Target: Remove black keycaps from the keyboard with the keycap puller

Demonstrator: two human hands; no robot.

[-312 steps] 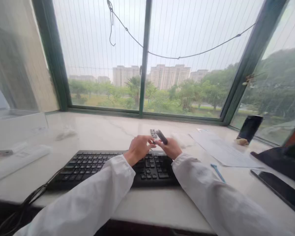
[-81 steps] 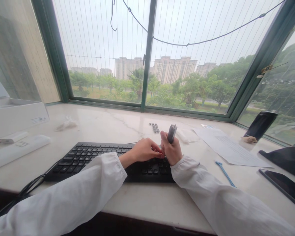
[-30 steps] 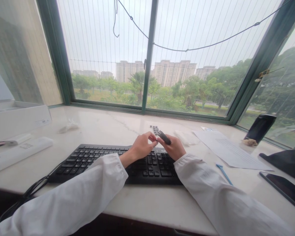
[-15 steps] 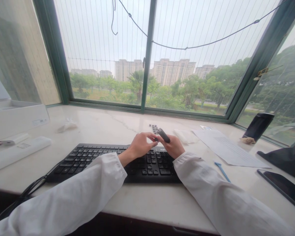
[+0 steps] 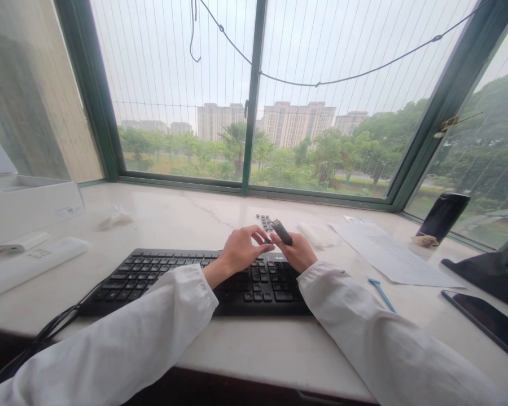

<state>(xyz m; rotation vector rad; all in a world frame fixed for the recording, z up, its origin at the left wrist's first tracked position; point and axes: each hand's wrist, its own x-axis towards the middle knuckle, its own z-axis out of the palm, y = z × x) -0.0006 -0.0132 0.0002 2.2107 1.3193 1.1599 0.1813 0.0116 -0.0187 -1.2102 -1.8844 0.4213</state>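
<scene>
My left hand (image 5: 240,249) is above the right half of a black keyboard (image 5: 152,270), pinching a small dark keycap (image 5: 267,241) between thumb and fingertips. Close beside it, my right hand (image 5: 301,252) is closed around a short dark cylindrical tool (image 5: 281,232), its tip pointing up and away from me. What kind of tool it is I cannot make out. The fingertips of both hands nearly meet at the keycap. Just behind them, several loose keycaps (image 5: 262,220) lie in rows on the white tabletop. My hands hide part of the keyboard's upper right.
On the right are a printed sheet (image 5: 389,254), a blue plastic tool (image 5: 381,294), a phone (image 5: 486,321) and a dark upright object (image 5: 443,217). A white box (image 5: 29,203) and a white power strip (image 5: 34,265) stand left. Cables (image 5: 55,324) run off the keyboard's left side.
My left fingers have shifted slightly, so more of the keycap shows between them. My right hand and its tool stay almost where they were; the whole view has drifted a little.
</scene>
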